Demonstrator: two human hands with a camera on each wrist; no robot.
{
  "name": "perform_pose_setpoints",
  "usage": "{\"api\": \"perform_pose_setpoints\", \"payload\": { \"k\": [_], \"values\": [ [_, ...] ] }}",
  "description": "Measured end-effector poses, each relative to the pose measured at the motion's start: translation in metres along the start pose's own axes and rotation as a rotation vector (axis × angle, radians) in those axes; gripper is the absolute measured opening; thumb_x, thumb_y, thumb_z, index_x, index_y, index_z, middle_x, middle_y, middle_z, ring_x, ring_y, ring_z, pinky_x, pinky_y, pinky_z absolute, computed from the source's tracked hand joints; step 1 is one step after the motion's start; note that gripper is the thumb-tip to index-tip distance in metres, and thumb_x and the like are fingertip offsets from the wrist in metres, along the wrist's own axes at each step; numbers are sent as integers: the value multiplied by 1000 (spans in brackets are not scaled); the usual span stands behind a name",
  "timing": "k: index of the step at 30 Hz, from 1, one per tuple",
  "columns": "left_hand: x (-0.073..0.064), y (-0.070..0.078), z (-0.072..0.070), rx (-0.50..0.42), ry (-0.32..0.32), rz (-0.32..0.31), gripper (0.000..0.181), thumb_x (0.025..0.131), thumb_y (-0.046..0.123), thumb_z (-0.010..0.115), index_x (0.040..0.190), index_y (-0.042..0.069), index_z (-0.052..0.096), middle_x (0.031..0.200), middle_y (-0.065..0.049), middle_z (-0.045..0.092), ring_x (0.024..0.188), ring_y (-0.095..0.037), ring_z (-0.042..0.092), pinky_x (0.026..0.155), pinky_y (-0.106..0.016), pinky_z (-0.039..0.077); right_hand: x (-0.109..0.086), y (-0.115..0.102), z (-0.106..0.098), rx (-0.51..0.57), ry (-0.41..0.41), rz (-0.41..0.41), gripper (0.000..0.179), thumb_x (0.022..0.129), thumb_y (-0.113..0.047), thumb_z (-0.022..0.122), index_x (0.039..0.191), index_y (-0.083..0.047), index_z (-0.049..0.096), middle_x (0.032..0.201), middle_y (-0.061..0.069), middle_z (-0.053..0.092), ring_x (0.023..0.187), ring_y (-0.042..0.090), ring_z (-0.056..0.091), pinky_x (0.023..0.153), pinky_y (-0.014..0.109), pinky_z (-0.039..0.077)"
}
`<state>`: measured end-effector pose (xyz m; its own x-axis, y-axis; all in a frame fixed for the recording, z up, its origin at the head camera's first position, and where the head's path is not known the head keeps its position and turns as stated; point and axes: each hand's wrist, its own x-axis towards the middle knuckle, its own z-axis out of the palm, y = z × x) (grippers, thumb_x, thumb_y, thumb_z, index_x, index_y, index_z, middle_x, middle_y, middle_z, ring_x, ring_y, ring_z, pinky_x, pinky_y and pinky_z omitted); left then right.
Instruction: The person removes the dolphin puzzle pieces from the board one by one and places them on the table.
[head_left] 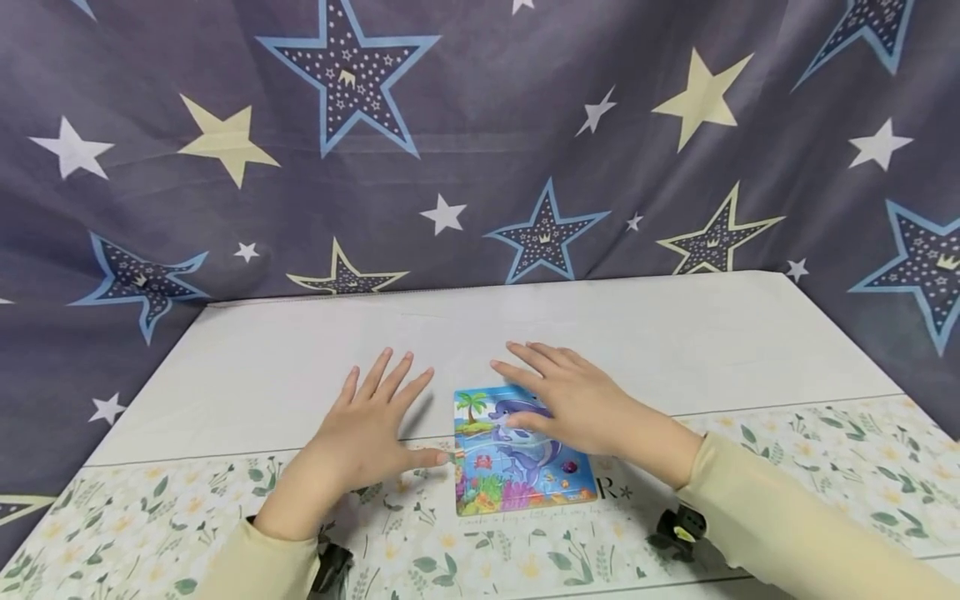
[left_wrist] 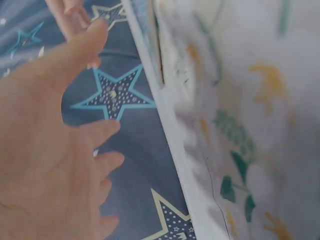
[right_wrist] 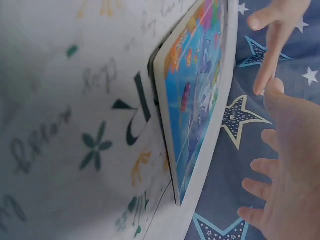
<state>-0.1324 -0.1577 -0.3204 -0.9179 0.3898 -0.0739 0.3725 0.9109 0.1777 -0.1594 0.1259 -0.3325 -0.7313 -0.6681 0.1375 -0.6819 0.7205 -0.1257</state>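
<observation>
A square dolphin jigsaw puzzle (head_left: pixel 517 467) lies flat on the table, its picture showing a palm tree, a crab and coral. My left hand (head_left: pixel 367 437) hovers just left of it, fingers spread, the thumb pointing at the puzzle's left edge. Over the puzzle's upper right part is my right hand (head_left: pixel 573 400), with fingers extended; it hides that corner. In the right wrist view the puzzle (right_wrist: pixel 192 100) is seen from its side, and the right hand (right_wrist: pixel 295 165) is apart from it. The left wrist view shows the left hand (left_wrist: pixel 55 135) holding nothing.
The table has a plain white back part (head_left: pixel 637 325) and a floral-printed front strip (head_left: pixel 817 475) with lettering beside the puzzle. A dark curtain with stars (head_left: pixel 480 150) hangs behind and at both sides. Dark wrist devices (head_left: pixel 678 529) sit at the sleeves.
</observation>
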Motion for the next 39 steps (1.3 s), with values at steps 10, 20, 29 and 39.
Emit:
{"api": "perform_pose_setpoints", "payload": {
  "k": [10, 20, 29, 39],
  "values": [
    [26, -15, 3, -180, -109, 79, 103, 76, 62, 76, 157, 15, 31, 161, -16, 23, 149, -40, 13, 114, -66, 14, 21, -3, 3, 138, -102, -40, 64, 95, -46, 63, 150, -17, 46, 151, 9, 44, 139, 29, 40, 114, 52, 32],
    [47, -25, 11, -344, -177, 125, 89, 76, 48, 83, 147, 8, 47, 156, -17, 32, 145, -44, 18, 110, -70, 21, 45, -8, 19, 234, -150, -66, 52, 93, -34, 70, 140, -15, 57, 139, 1, 55, 131, 21, 50, 107, 41, 43],
    [53, -23, 12, -342, -163, 161, 79, 74, 43, 86, 138, 10, 55, 144, -13, 43, 138, -40, 30, 109, -64, 30, 53, -7, 27, 357, -117, -30, 41, 91, -26, 75, 128, -13, 66, 121, 0, 62, 112, 18, 59, 95, 36, 50],
    [54, -14, 16, -319, -173, 154, 79, 75, 43, 86, 140, 12, 54, 144, -9, 43, 137, -36, 34, 109, -60, 33, 56, -6, 30, 415, -145, 59, 42, 83, -25, 83, 120, -11, 69, 107, 0, 58, 98, 15, 54, 88, 34, 50]
  ]
}}
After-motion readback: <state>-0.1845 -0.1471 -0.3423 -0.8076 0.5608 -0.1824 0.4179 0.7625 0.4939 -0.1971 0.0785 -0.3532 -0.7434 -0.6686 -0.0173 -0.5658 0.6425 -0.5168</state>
